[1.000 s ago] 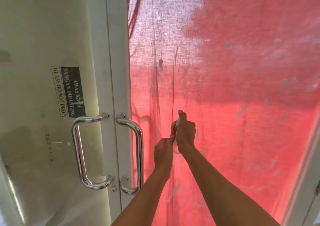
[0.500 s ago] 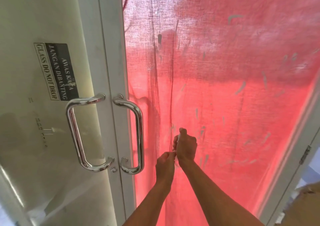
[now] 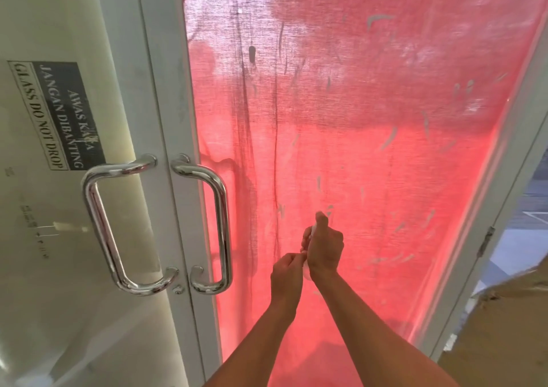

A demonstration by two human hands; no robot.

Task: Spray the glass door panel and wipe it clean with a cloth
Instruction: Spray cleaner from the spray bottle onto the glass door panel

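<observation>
Since the earlier frames the hands have sunk from mid-handle height to level with the lower end of the door handle (image 3: 221, 226), and cardboard (image 3: 504, 327) has come into view at right. We find the right hand (image 3: 324, 247) wrapped round a small white spray bottle (image 3: 308, 232), forefinger on its top, aimed at the glass door panel (image 3: 400, 179) close ahead, presumably to wet its streaked lower area. The left hand (image 3: 286, 274) pinches the bottle's base, apparently steadying it. We see no wiping cloth; red fabric (image 3: 296, 60) hangs behind the glass.
</observation>
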